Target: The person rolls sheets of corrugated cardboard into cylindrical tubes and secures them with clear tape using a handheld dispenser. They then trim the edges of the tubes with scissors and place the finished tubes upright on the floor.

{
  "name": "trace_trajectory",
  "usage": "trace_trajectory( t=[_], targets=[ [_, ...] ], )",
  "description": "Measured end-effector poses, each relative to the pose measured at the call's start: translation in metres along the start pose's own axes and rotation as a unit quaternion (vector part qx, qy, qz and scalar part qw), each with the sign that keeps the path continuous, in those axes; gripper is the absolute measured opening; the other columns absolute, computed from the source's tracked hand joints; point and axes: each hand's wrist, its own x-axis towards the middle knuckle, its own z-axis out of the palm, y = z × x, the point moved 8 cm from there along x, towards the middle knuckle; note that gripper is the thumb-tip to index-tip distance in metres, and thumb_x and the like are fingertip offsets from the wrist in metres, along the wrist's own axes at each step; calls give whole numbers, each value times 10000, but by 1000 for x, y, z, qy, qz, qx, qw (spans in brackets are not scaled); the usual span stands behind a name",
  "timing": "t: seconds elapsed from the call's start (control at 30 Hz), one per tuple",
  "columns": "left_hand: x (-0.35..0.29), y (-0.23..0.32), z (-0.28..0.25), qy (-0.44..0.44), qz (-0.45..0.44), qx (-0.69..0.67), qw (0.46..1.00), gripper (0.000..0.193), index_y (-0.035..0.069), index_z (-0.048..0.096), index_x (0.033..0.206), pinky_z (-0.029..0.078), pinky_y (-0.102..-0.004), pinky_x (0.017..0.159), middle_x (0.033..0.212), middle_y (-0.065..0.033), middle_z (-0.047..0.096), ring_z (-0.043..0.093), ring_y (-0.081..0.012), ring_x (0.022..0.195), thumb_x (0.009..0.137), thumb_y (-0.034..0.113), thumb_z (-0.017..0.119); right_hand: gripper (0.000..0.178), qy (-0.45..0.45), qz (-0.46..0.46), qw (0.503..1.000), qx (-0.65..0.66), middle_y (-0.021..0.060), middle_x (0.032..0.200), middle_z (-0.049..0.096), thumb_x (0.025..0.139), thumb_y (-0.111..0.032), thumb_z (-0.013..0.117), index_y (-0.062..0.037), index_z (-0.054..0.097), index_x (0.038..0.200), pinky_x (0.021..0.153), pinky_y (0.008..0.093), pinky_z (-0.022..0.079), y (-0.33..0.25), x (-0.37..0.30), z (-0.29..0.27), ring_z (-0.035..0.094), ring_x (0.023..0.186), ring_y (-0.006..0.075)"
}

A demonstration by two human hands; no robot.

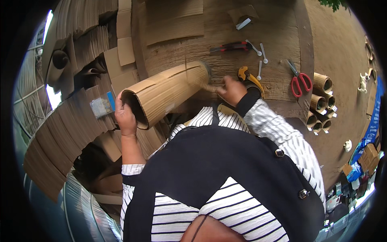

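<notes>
A rolled corrugated cardboard tube point(161, 90) lies slantwise over the near edge of the wooden table, its hollow end toward my left. My left hand point(125, 117) grips the rim of that end, thumb and fingers closed on the cardboard. To the right of the tube, my right hand point(233, 92) is closed on a thin tan strip point(209, 86) that runs to the tube's side; motion blurs it, so I cannot tell if it is twine or cardboard. A yellow-and-black tape dispenser or cutter point(252, 78) sits just beyond my right hand.
On the table point(278, 76) lie red-handled scissors point(299, 80), a red-and-black box cutter point(229, 46), several small white spoons point(264, 53) and a corrugated sheet point(175, 20). Finished-looking tubes point(320, 105) are stacked at the right. Piles of flat cardboard point(60, 141) crowd the left.
</notes>
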Motion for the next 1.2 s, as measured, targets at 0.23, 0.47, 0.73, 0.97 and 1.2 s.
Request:
trace_trajectory(
  t=[0.23,0.47,0.73,0.97,1.2],
  targets=[
    [1,-4,1,15,-21,0,1000,344,-40,535,1304,431,-312,1029,1219,-101,620,581,-191,1149,983,5,417,196,-77,-56,969,-228,167,970,664,841,-105,604,-49,617,1029,684,462,564,54,14,112,694,823,352],
    [-3,-21,-9,27,-37,-31,998,335,-40,550,1286,427,-312,1026,1226,-103,609,569,-188,1151,982,32,429,55,300,-176,913,-212,108,855,613,858,-96,569,-105,546,908,574,418,545,-62,20,-120,669,691,323],
    [3,5,11,20,-32,-25,999,324,-22,543,1298,440,-300,1011,1189,-85,628,587,-167,1113,994,22,440,385,172,-20,950,-260,159,1243,578,865,-238,703,-134,546,1200,902,492,531,12,196,-232,610,1136,362],
    [0,24,20,22,-41,-13,999,289,-32,540,1295,446,-301,1005,1196,-89,628,594,-168,1111,1025,53,482,958,40,-2,921,-386,168,1303,510,583,-245,922,-176,416,1393,952,484,508,25,239,-214,570,1182,398],
    [4,32,27,16,-53,-35,998,285,-35,546,1283,445,-310,1011,1201,-96,631,594,-177,1117,1019,69,519,856,33,-30,944,-327,172,1362,473,575,-178,906,-183,507,1333,950,461,520,37,228,-207,591,1173,378]
  ],
)
